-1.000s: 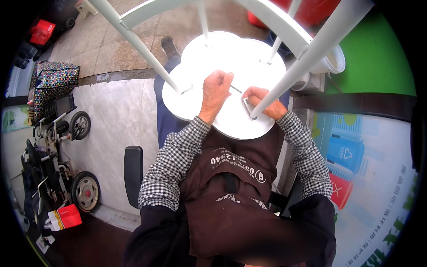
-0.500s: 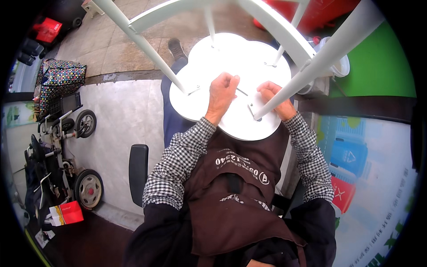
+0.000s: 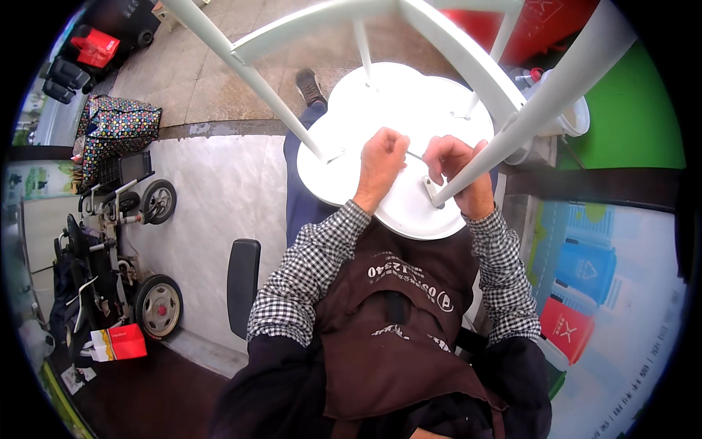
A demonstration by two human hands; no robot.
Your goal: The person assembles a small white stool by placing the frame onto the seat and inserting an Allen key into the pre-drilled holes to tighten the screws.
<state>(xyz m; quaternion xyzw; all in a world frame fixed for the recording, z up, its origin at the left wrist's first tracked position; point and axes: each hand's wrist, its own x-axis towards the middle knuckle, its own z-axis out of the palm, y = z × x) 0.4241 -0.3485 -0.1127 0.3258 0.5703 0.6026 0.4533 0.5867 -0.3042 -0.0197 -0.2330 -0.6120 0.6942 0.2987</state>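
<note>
An upturned white stool or small table lies across my lap, its lobed top [image 3: 351,117] underside up and its legs pointing up. My left hand [image 3: 382,167] is closed around a thin dark rod [image 3: 415,155], perhaps a hex key, whose end points toward my right hand. My right hand [image 3: 468,175] is beside the nearest leg [image 3: 504,139], which passes in front of it. Its fingers are curled near the rod's end, and what they hold is hidden. Below them, a small metal bracket [image 3: 430,189] sits at that leg's base.
Curved white rails [image 3: 314,33] join the legs above my hands. At left stand a wheeled cart [image 3: 110,256] and a patterned bag [image 3: 121,132]. A dark armrest [image 3: 243,289] is beside my left arm. A white bucket [image 3: 574,117] stands at the right, by a printed panel [image 3: 621,293].
My right hand has lifted and turned, its fingers now curled higher above the bracket. My left hand keeps the rod near the same spot. The whole view has shifted slightly.
</note>
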